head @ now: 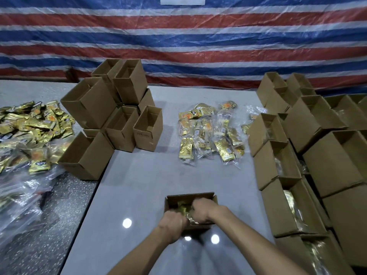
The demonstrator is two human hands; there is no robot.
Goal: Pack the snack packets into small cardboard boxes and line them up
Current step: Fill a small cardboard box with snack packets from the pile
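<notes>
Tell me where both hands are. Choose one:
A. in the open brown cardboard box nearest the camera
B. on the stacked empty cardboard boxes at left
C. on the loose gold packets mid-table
A: the left hand and right hand both reach into the open brown cardboard box, over the gold snack packets inside it.

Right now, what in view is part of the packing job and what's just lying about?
Job: left hand, right hand, open box, boxed packets, loose packets, empty boxes, filled boxes.
Lying about: striped tarp, white sheet, clear plastic bags.
</notes>
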